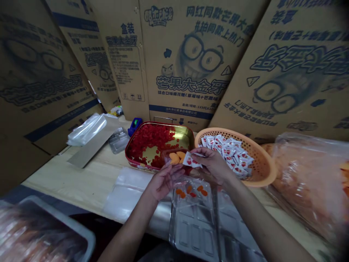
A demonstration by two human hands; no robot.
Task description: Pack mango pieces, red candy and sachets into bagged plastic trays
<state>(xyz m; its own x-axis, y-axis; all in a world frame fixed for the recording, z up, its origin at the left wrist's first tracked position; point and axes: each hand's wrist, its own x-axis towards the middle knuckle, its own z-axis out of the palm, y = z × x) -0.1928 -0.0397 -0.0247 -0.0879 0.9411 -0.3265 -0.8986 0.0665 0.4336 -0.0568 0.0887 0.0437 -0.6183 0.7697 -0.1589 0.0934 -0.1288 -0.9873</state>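
The fingers (200, 153) of the right hand (214, 163) are closed on a small white-and-red sachet (192, 161), pinching it at one end. The fingers (176, 171) of the left hand (163, 183) stand open and slightly curved, palm up, just beside the sachet and not gripping anything.

Directly below the fingers lies a transparent plastic blister tray (192, 218) with molded compartments, a few orange and red candy pieces (189, 190) sitting in its upper end. Just past the left fingers, a small compartmented tray (174, 157) holds orange candy pieces (174, 158), with red pieces in the part nearest the right fingers.

Further out to the left of the fingers sits a shallow metal tin (137, 154) heaped with red candy pieces (149, 136). To the right of the fingers, an orange plastic basket (263, 171) holds a pile of sachets (226, 154) like the pinched one.

Beyond the left hand, on the wooden counter (68, 182), are a folded plastic bag (87, 129), a grey sheet (92, 143), stacked plastic trays (117, 140) and a blue tape dispenser (135, 126). Far right of the fingers slumps a large plastic bag (308, 182) of orange contents. Printed cardboard cartons (185, 54) lean behind everything.
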